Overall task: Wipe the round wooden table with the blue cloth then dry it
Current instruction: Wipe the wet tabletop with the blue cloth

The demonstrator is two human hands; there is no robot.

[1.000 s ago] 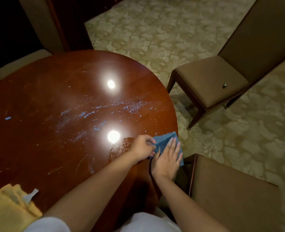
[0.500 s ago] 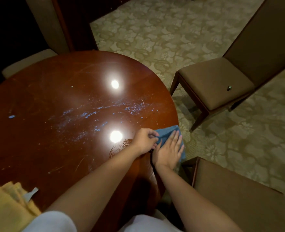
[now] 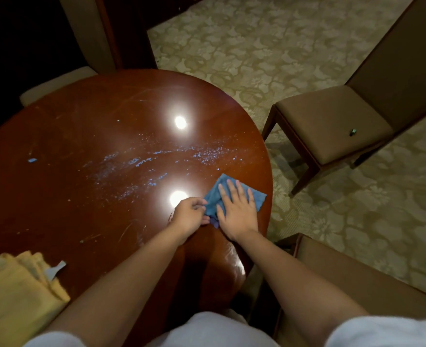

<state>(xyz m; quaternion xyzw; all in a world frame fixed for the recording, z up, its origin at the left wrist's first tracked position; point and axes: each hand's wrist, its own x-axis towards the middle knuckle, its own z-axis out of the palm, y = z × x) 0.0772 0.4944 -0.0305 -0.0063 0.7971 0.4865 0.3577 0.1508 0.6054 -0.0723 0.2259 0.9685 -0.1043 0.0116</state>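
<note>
The round wooden table [image 3: 69,196] is dark red and glossy, with a streak of pale blue specks across its middle. A blue cloth [image 3: 215,196] lies flat near the table's right edge. My right hand [image 3: 238,209] presses flat on the cloth with straight fingers. My left hand [image 3: 190,216] sits just left of it, fingers curled, pinching the cloth's left edge. A folded yellow cloth [image 3: 14,294] rests on the table at the near left.
A brown padded chair [image 3: 332,126] stands to the right of the table, a small dark object [image 3: 353,132] on its seat. Another chair seat [image 3: 344,276] is at the near right. A pale seat [image 3: 54,83] shows behind the table. Patterned carpet covers the floor.
Both hands and the blue cloth have slid from the table's right rim inward onto the tabletop. The cloth now lies wholly on the wood.
</note>
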